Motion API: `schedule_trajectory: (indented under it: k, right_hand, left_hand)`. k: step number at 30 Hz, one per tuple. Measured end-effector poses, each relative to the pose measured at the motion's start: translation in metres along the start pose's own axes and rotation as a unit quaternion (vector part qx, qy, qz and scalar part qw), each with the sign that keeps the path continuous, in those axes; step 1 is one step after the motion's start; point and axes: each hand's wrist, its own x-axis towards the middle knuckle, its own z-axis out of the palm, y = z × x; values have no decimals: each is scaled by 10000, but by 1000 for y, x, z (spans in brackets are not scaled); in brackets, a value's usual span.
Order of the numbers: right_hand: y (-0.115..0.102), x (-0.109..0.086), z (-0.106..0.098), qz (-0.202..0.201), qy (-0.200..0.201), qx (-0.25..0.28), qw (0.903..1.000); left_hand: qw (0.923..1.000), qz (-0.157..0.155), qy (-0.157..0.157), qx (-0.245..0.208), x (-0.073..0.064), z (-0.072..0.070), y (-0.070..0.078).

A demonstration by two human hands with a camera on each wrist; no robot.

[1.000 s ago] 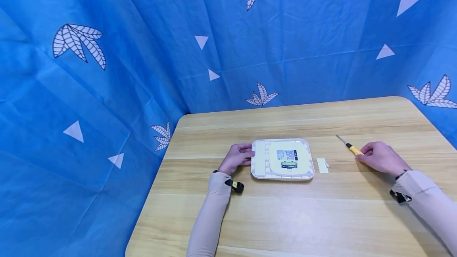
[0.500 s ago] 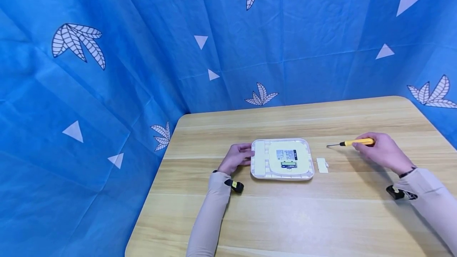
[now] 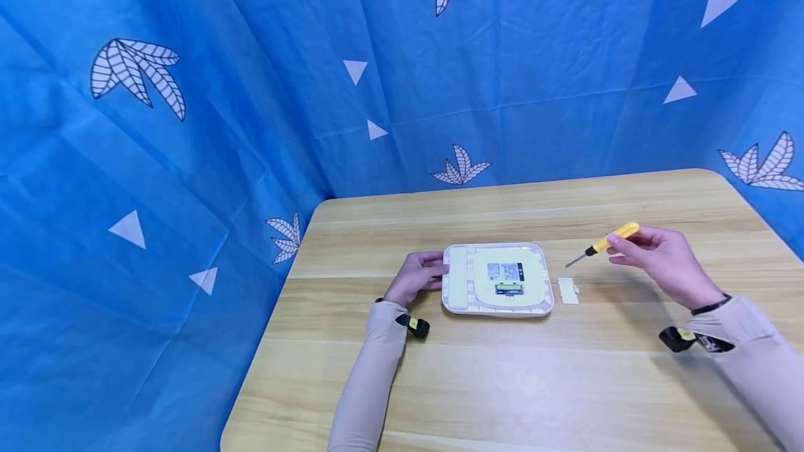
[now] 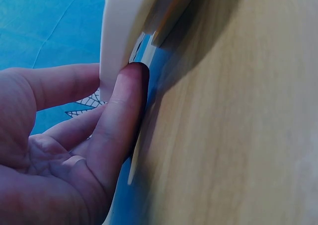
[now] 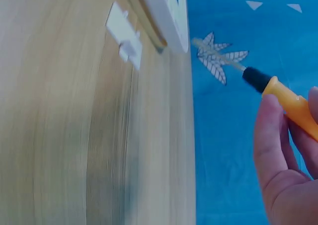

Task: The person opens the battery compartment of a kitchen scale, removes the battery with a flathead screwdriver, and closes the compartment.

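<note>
A white rectangular device, like a scale lying face down (image 3: 460,291), rests on the table with its underside up. In its open compartment lies a green battery (image 3: 509,289). My left hand (image 3: 414,277) pinches the device's left edge, thumb on one face and fingers on the other, as the left wrist view shows. My right hand (image 3: 672,265) holds a screwdriver (image 3: 618,234) by its yellow handle above the table, its tip slanting down to the left. Below that tip lies a small white battery cover (image 3: 568,291), just right of the device and apart from it.
The wooden table (image 3: 521,389) has rounded corners and a pale grain. Blue curtains (image 3: 553,54) with leaf and triangle prints stand behind it and at its left. A black strap with a wrist camera (image 3: 678,339) sits on the right forearm.
My right hand has lifted the screwdriver off the table and brought it left, turning the tip down toward the cover. My left hand and the device have stayed in place.
</note>
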Motion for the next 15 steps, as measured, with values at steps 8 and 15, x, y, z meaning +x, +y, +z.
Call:
schedule_trajectory:
  k: [8, 15]
  right_hand:
    - [-3, -1, 21, -203, -55, 674, 9975]
    - [-3, -3, 37, -233, -160, 577, 9979]
  left_hand:
    - [10000, 19, -30, 46, 0, 0, 0]
    - [10000, -14, -6, 40, 0, 0, 0]
